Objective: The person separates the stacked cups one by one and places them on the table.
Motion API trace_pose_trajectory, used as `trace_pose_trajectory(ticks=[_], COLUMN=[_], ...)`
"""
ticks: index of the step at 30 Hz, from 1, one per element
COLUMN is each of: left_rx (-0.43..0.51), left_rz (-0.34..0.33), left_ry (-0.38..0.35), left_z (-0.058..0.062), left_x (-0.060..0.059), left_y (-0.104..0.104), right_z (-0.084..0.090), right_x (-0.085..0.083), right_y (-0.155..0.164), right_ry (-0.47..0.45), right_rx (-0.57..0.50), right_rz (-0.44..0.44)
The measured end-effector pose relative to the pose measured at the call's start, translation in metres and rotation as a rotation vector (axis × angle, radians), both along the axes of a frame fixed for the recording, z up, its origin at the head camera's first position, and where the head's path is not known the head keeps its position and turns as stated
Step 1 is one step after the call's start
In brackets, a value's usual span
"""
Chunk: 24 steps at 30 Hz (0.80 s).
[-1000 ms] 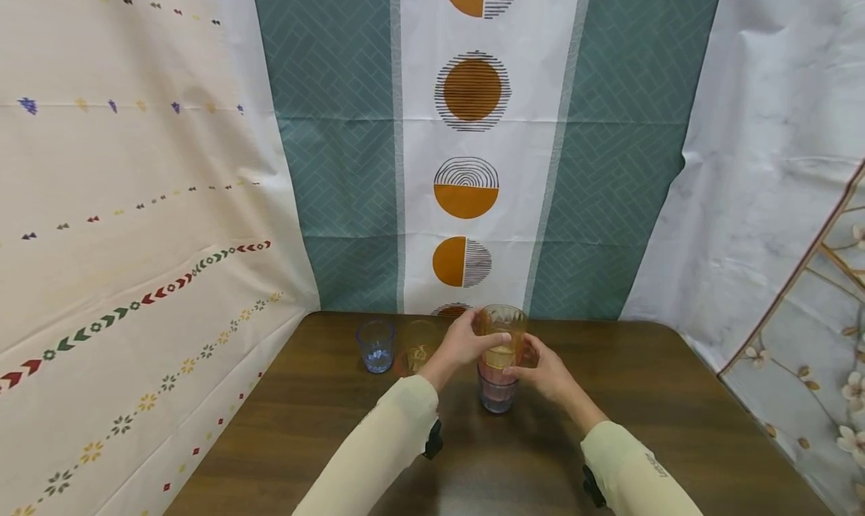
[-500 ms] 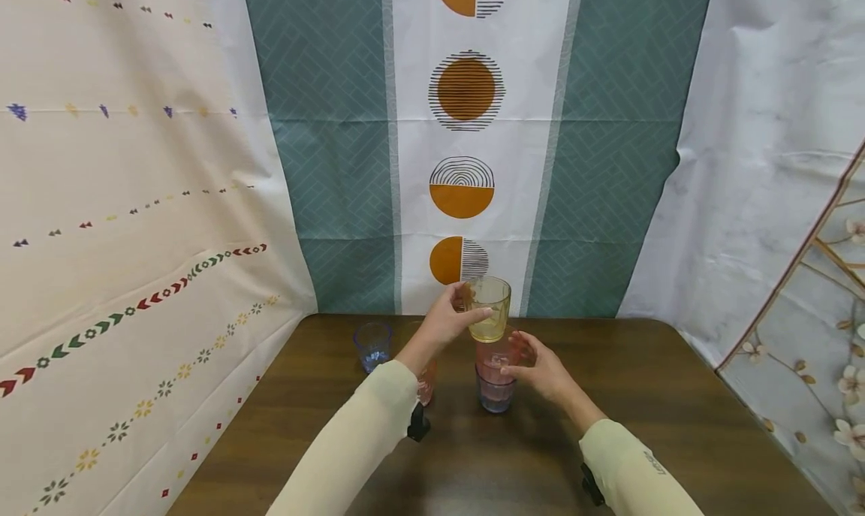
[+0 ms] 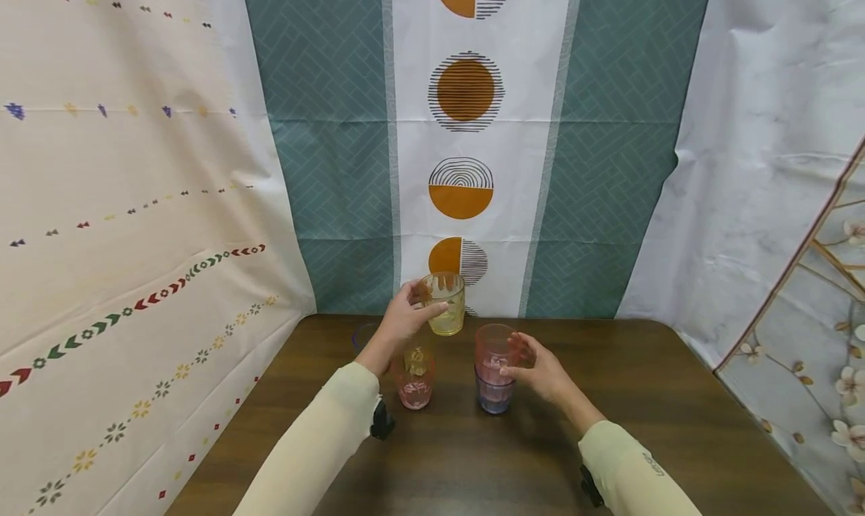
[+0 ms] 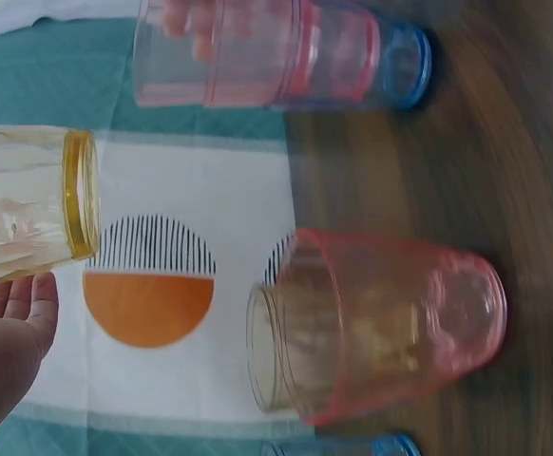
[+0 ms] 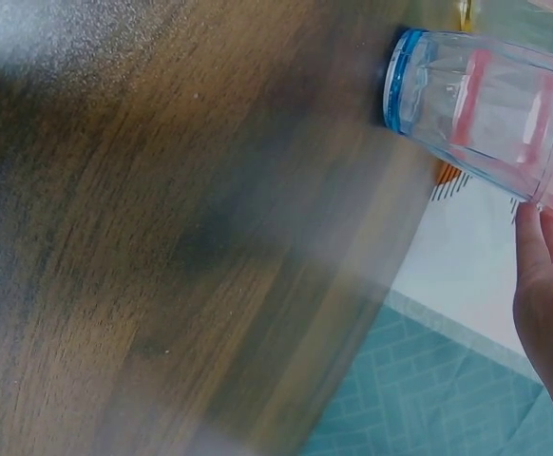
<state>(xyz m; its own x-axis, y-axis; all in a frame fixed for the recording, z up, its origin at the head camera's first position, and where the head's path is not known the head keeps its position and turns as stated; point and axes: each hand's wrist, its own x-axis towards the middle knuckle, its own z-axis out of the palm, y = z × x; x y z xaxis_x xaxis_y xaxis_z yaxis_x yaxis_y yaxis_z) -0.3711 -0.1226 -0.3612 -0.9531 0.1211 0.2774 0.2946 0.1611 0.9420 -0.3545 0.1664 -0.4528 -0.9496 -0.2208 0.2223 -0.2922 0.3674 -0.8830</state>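
Observation:
My left hand grips a clear yellow cup in the air above the table's far edge; the same yellow cup shows sideways in the left wrist view. Just below it stands a pink cup with another yellow cup nested inside, also the pink cup in the left wrist view. My right hand curls round a stack of a pink cup inside a blue cup, which rests on the table. The stack appears beside my right fingers.
A brown wooden table runs up to patterned cloth hangings on three sides. A single blue cup stands at the back left, mostly hidden behind my left forearm; its rim shows at the left wrist view's bottom.
My left hand lifted the yellow cup out of the stack and carried it left, above the pink cup. My right hand stayed on the pink and blue stack.

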Motion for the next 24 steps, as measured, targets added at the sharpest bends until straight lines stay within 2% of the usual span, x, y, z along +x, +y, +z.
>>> trace_pose_trajectory(ticks=[9, 10, 24], left_rx=[-0.008, -0.006, -0.011], left_rz=[0.064, 0.076, 0.137], left_ry=[0.002, 0.010, -0.041], left_z=[0.000, -0.004, -0.027], left_x=[0.009, 0.007, 0.022], left_y=[-0.041, -0.045, -0.092], right_z=[0.001, 0.001, 0.001], right_x=[0.001, 0.001, 0.002], right_y=[-0.001, -0.001, -0.001], right_ry=[-0.009, -0.011, 0.006], right_rx=[-0.004, -0.002, 0.001], right_rz=[-0.003, -0.005, -0.018])
